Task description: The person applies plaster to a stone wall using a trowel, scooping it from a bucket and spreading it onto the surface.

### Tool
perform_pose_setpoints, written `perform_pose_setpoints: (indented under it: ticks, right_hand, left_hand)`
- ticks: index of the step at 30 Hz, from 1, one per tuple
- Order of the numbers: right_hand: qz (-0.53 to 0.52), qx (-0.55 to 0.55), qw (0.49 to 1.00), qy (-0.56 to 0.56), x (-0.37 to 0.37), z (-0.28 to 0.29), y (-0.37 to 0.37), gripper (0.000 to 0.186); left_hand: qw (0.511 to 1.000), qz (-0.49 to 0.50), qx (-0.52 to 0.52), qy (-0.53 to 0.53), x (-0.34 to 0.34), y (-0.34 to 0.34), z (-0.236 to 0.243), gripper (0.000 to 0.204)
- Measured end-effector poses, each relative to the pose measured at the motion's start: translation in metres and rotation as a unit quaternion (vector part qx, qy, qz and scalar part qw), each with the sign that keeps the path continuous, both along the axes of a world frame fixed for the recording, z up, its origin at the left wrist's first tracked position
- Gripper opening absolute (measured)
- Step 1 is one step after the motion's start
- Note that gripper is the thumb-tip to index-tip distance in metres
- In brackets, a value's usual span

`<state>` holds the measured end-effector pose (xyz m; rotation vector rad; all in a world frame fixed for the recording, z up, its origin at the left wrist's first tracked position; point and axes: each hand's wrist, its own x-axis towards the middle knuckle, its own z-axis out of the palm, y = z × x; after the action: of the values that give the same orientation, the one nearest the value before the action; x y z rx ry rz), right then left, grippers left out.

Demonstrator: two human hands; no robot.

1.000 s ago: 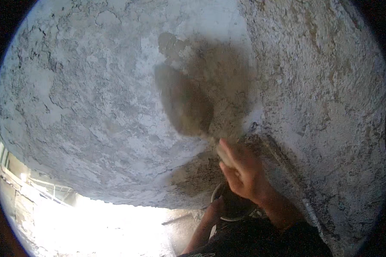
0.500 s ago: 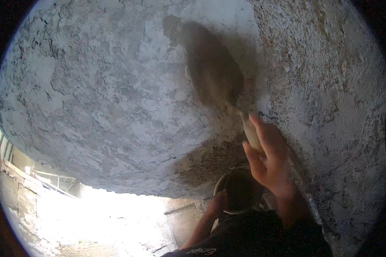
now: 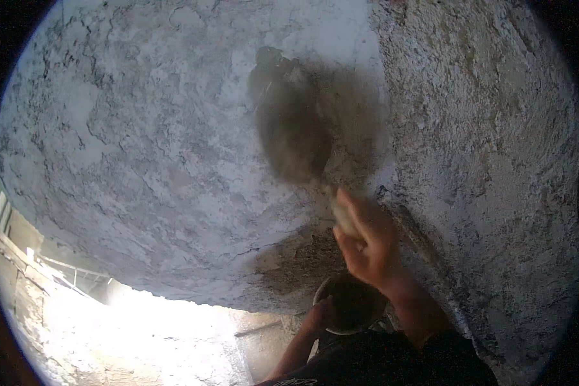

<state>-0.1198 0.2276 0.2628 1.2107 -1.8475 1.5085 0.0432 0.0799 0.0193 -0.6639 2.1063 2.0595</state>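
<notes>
My right hand (image 3: 373, 248) is closed round the pale handle of a trowel (image 3: 296, 138). Its dark blade, blurred by motion, lies over a damp dark patch of plaster (image 3: 354, 109) on the rough grey wall (image 3: 161, 148); I cannot tell how firmly it touches. Lower down, my left hand (image 3: 323, 313) grips the rim of a round bowl (image 3: 350, 305) in front of my body. The bowl's inside looks dark, and my right forearm passes close to its right side. The left fingers are partly hidden by the rim.
A coarser wall face (image 3: 482, 116) meets the smoother one at a corner on the right. Another dark damp patch (image 3: 289, 260) sits just above the bowl. Bright, washed-out ground (image 3: 141, 341) lies at lower left, with a pale railing (image 3: 77, 270) beyond.
My right hand and the trowel have moved left and slightly down across the wall. The bowl, still in my left hand, appears a little lower, as the whole view has shifted somewhat.
</notes>
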Motion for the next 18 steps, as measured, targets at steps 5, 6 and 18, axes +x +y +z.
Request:
perform_pose_setpoints:
  ticks: [5, 6, 18]
  right_hand:
    - [-0.043, 0.026, 0.998, -0.033, -0.014, 0.004, -0.008, 0.050]
    - [-0.045, 0.024, 0.999, -0.008, -0.010, 0.001, -0.010, 0.050]
    - [-0.062, 0.017, 0.998, 0.010, -0.011, 0.014, 0.012, 0.052]
  left_hand:
    - [1.000, 0.011, -0.026, -0.010, 0.006, 0.000, 0.011, 0.022]
    - [0.999, 0.011, -0.037, -0.033, 0.006, 0.000, 0.015, 0.021]
    - [0.988, -0.032, -0.143, 0.051, 0.009, 0.005, 0.019, 0.020]
